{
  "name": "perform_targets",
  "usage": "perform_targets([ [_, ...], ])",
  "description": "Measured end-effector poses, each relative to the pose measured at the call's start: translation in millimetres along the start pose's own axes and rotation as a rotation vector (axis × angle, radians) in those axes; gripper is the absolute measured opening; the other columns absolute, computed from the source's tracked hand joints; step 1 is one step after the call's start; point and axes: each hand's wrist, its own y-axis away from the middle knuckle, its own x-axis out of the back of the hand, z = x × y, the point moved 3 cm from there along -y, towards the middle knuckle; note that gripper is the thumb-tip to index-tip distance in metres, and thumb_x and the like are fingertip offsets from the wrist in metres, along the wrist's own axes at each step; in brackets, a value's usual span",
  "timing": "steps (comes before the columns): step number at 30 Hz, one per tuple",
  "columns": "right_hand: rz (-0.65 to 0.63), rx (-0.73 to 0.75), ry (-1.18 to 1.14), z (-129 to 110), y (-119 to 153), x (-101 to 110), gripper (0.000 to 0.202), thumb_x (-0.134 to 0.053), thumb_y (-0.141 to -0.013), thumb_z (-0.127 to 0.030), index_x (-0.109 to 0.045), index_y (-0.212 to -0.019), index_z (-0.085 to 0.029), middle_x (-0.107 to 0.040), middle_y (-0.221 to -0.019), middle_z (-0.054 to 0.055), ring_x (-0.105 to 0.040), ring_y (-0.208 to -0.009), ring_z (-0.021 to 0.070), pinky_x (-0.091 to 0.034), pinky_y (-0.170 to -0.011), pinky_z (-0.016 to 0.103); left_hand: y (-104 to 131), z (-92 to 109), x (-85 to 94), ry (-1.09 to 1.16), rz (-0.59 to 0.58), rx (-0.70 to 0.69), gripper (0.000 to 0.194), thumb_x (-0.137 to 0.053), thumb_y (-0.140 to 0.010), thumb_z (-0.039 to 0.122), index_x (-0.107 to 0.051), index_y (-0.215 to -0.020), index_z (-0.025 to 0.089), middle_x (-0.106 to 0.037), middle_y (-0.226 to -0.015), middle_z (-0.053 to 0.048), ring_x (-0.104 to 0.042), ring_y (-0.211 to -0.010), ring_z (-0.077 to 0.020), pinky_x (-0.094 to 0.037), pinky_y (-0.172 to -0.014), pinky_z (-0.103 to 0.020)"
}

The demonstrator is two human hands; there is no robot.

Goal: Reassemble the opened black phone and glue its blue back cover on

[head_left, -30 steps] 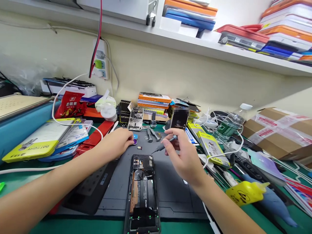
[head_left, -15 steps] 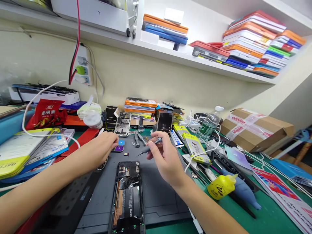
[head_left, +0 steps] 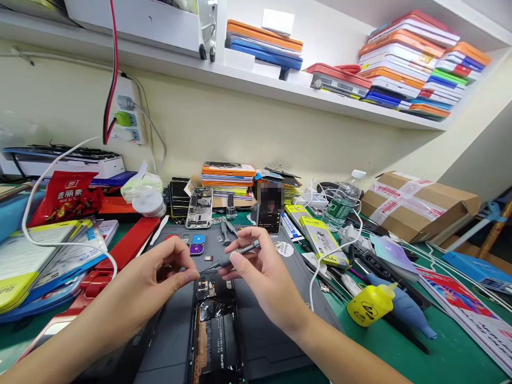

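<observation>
1. Green tabletop (head_left: 452, 328), grey mat (head_left: 276, 314) upon it.
2. Opened phone (head_left: 219, 333): on mat, lower centre of frame.
3. Right hand (head_left: 266, 280): clasped round grey screwdriver (head_left: 224, 260), centre.
4. Left hand (head_left: 164, 274): pinched together beside screwdriver tip; contents cannot be told.
5. Advisable: steady wrists, light pinch.

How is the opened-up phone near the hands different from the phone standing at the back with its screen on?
The opened phone lies flat on the gray mat; the standing phone is propped up, facing the person. The opened phone shows its inside parts, while the standing phone shows a screen picture. Both are long rectangles.
</observation>
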Motion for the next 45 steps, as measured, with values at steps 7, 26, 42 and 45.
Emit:
perform_targets([
  [7,0.009,0.018,-0.004,-1.0,2.3,-2.5,0.025,-0.064,-0.098,-0.032,-0.048,-0.117,-0.027,-0.062,-0.11,0.001,-0.076,-0.084,0.0159,-0.065,-0.084,0.037,3.2,1.2,1.1,0.001,-0.034,0.035,0.027,-0.062,-0.096,0.051,-0.06,-0.089,0.026,-0.061,-0.083,0.002,-0.057,-0.08,-0.0179,-0.043,-0.071,-0.028],
  [26,-0.028,0.026,0.024,-2.2,3.8,-2.8,0.028,-0.065,-0.099,-0.034,-0.048,-0.121,-0.028,-0.064,-0.111,0.002,-0.075,-0.083,0.0165,-0.064,-0.083,0.038,3.5,4.0,0.0,-0.057,-0.096,0.021,0.019,-0.055,-0.099,0.042,-0.057,-0.089,0.026,-0.062,-0.085,0.002,-0.057,-0.082,-0.0187,-0.041,-0.072,-0.029],
  [42,-0.139,0.054,0.029,-1.3,5.2,-2.6,0.023,-0.062,-0.101,-0.027,-0.05,-0.12,-0.029,-0.061,-0.116,0.003,-0.069,-0.096,0.0163,-0.062,-0.095,0.043,4.0,3.8,0.2,0.062,-0.139,0.04,0.014,-0.057,-0.098,0.035,-0.057,-0.088,0.025,-0.065,-0.085,0.003,-0.061,-0.083,-0.0175,-0.043,-0.073,-0.027],
  [45,-0.143,0.058,0.078,-1.9,4.5,-2.7,0.023,-0.062,-0.101,-0.027,-0.05,-0.12,-0.029,-0.062,-0.115,0.002,-0.07,-0.094,0.016,-0.063,-0.093,0.041,3.7,4.5,-0.5,0.027,-0.136,0.022,0.012,-0.058,-0.097,0.034,-0.058,-0.088,0.026,-0.066,-0.085,0.004,-0.061,-0.083,-0.0173,-0.043,-0.072,-0.027],
])
